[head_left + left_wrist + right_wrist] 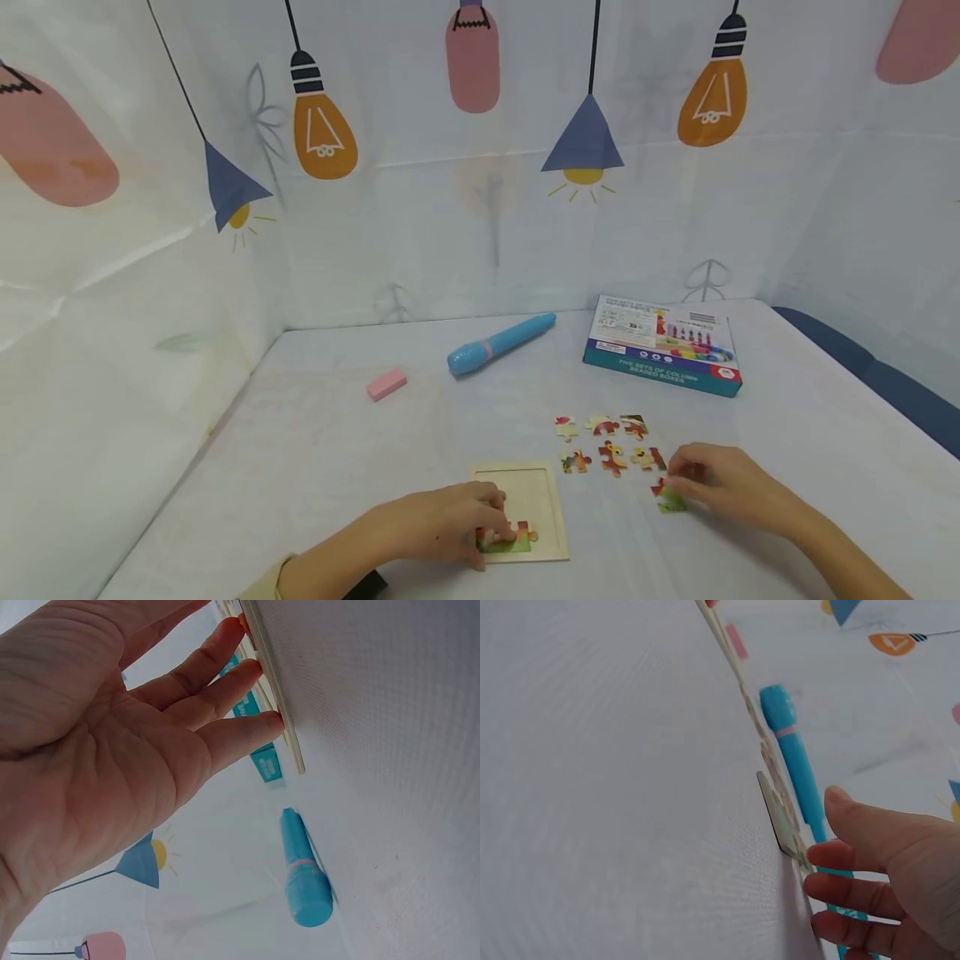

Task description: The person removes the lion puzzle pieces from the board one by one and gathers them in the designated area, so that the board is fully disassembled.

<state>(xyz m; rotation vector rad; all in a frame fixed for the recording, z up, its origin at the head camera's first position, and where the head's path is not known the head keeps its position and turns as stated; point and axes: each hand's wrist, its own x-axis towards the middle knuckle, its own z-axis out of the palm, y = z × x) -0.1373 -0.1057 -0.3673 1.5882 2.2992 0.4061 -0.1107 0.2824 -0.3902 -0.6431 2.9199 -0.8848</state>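
Note:
A square wooden puzzle tray (536, 492) lies near the front of the table, with joined jigsaw pieces (517, 546) along its lower left. My left hand (442, 525) rests over the tray's left side, fingertips on the tray and pieces; in the left wrist view, fingertips meet the tray edge (277, 697). My right hand (731, 487) is at a red and green jigsaw piece (670, 497) right of the tray. The right wrist view has that piece (776, 817) beside the fingertips, thumb spread apart; contact is hard to tell. Several loose pieces (612, 458) lie in two rows beyond.
Farther back is a blue microphone-shaped object (501, 343), with a pink block (386, 384) to its left. A boxed beaded set (663, 346) lies at the back right. A printed white curtain (420, 233) hangs behind the table. Part of a black object (366, 586) shows below my left forearm.

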